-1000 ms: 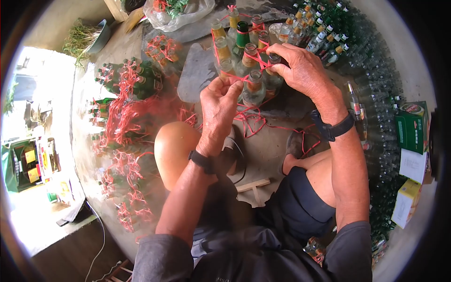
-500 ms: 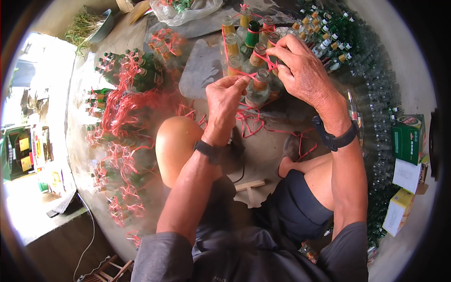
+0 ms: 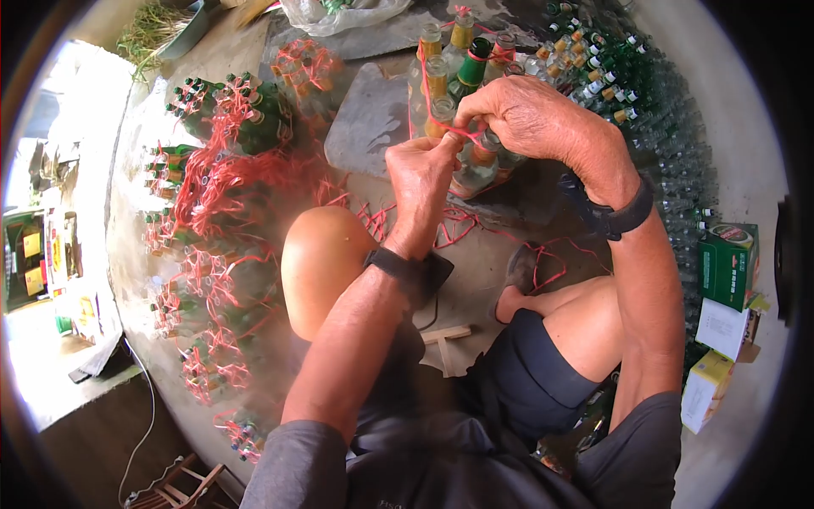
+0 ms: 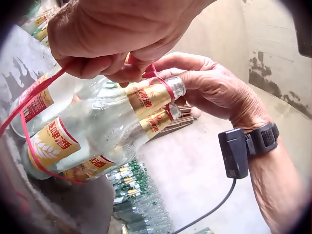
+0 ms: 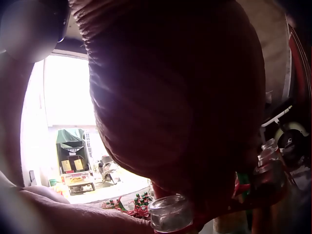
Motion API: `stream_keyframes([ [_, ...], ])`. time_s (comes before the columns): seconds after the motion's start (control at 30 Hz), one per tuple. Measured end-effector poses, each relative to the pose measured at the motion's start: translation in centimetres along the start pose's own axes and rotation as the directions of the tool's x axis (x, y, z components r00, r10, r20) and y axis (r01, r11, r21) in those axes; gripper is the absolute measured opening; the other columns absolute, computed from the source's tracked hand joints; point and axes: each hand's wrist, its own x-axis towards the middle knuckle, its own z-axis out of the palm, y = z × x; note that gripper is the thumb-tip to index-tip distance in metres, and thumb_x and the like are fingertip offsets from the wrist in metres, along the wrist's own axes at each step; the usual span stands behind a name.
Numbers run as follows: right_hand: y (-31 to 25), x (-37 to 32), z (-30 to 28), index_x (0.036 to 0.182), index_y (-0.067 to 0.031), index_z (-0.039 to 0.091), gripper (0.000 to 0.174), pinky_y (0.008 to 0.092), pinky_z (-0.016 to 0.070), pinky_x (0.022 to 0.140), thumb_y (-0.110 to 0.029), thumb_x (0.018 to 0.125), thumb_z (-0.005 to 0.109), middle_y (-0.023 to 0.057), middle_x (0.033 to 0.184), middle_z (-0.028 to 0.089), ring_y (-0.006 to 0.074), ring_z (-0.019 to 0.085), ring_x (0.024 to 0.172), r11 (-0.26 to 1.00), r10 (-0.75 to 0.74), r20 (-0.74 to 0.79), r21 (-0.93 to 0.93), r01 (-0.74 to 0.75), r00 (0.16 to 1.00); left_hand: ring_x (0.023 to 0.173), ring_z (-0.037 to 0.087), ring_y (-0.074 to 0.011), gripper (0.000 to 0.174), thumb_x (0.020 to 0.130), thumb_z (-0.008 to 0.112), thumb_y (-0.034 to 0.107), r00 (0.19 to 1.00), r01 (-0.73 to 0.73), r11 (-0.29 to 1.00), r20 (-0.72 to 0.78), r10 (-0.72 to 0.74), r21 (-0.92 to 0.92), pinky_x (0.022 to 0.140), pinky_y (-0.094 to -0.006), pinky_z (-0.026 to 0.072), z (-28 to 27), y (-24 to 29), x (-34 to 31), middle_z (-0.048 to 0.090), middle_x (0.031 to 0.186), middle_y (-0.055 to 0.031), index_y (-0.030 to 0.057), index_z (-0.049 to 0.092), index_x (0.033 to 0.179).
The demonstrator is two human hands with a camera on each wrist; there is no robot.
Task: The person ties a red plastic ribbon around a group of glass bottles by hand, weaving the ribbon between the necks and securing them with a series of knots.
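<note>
Glass bottles [image 3: 476, 176] stand upright in a close group beyond the person's left knee [image 3: 326, 263], necks up

In my head view their mouths face the camera, long axes vertical, with a green bottle [image 3: 473, 66] among the clear ones; my left wrist view is tilted, so they slant across it, bases lower left, mouths upper right, with red cord [image 4: 34, 94] passing around them. I see the left hand [image 3: 420, 187] curled, thumb and fingers pinching the cord beside a front neck; the right hand [image 3: 543, 123] bends over the tops, finger and thumb gripping the same cord, tips partly hidden. A grey board [image 3: 369, 119] lies to the group's left
</note>
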Motion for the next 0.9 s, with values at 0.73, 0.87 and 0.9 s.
stream_keyframes([
  [0.73, -0.3, 1.2, -1.6, 0.111, -0.0074, 0.072, 0.027, 0.0488, 0.0547, 0.083, -0.001, 0.089, 0.058, 0.0186, 0.098, 0.072, 0.0421, 0.069, 0.099, 0.992, -0.059, 0.246, -0.097, 0.085, 0.967, 0.058, 0.054, -0.0086, 0.043, 0.092, 0.075, 0.033, 0.999, -0.018, 0.995, -0.026, 0.021, 0.101, 0.053, -0.0297, 0.0418, 0.8, -0.2, -0.3, 0.065, 0.061, -0.0032, -0.0050, 0.075, 0.071],
  [0.87, -1.2, 0.7, -2.1, 0.106, -0.0071, 0.067, 0.018, 0.0521, 0.0546, 0.079, -0.004, 0.089, 0.061, 0.0180, 0.098, 0.072, 0.0443, 0.069, 0.096, 0.952, -0.103, 0.220, -0.261, 0.160, 0.970, 0.058, 0.054, -0.0085, 0.042, 0.092, 0.075, 0.032, 1.000, -0.001, 0.995, -0.023, 0.003, 0.104, 0.053, -0.0301, 0.0429, 1.0, 0.2, -0.5, 0.065, 0.061, -0.0031, -0.0052, 0.075, 0.072],
  [0.9, -1.5, 0.6, -2.1, 0.106, -0.0071, 0.067, 0.018, 0.0521, 0.0546, 0.079, -0.004, 0.089, 0.061, 0.0180, 0.098, 0.072, 0.0443, 0.069, 0.096, 0.952, -0.103, 0.220, -0.261, 0.160, 0.970, 0.058, 0.055, -0.0084, 0.041, 0.092, 0.076, 0.031, 1.000, -0.003, 0.995, -0.021, 0.005, 0.102, 0.054, -0.0302, 0.0436, 1.1, 0.1, -0.5, 0.065, 0.061, -0.0032, -0.0053, 0.075, 0.073],
])
